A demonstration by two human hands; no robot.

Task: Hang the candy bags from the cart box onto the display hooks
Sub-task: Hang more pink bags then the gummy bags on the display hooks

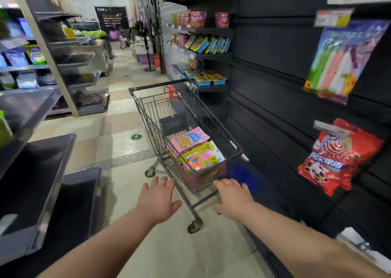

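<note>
Both empty with fingers spread, the left grip [158, 199] and right grip [233, 199] hover beside the cart [148, 110], so lift the nearest candy bag [203, 155] from its box [203, 178] by its top edge.

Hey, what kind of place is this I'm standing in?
Most likely a supermarket or grocery aisle. A wire shopping cart holds candy bags, shelves along the aisle carry packaged snacks, and a red candy bag hangs on the dark display wall at the right.
</note>
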